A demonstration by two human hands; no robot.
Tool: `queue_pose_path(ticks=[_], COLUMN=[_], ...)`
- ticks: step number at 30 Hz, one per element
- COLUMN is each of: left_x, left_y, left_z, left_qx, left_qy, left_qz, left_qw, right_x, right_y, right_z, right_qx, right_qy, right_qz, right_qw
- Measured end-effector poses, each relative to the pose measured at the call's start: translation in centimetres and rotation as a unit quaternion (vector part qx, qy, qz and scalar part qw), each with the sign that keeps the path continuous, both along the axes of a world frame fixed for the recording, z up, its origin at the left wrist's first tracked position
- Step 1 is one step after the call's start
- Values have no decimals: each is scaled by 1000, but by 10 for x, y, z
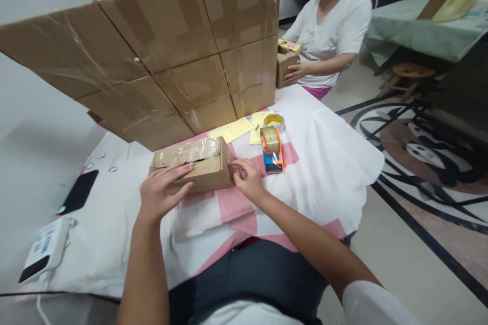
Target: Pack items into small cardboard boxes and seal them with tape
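A small brown cardboard box lies on the cloth-covered table in front of me, with shiny clear tape along its top. A dark gap runs along the top beside the tape. My left hand rests on the box's left part, fingers stretched over the top and thumb apart near the front edge. At the right end of the box, my right hand is closed in a pinch against the side. What its fingertips hold is too small to make out. An orange and blue tape dispenser stands just right of that hand.
A tall cardboard wall of joined boxes stands behind the box. Yellow sheets and a tape roll lie near it. At left are a black phone-like slab and a white power strip. Another person holds an open carton.
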State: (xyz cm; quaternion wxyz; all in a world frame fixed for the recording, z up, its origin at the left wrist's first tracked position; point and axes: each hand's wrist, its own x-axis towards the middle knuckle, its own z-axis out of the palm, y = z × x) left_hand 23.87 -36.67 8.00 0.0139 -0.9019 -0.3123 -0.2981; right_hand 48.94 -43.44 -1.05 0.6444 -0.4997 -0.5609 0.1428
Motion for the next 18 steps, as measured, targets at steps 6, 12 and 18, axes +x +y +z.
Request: queue_pose_path(ticks=[6, 12, 18], left_x=[-7, 58, 86], left_y=[-8, -60, -62], left_z=[-7, -44, -69], left_qx=[56, 86, 105], left_qy=[-22, -108, -144], left_qz=[57, 212, 242], left_qw=[997, 967, 954], right_x=[-11, -12, -8], right_y=[-4, -4, 14], right_z=[2, 5, -6], right_qx=[-2, -24, -99], right_qy=[-20, -26, 12], right_qz=[77, 113, 89], right_qw=[997, 993, 991])
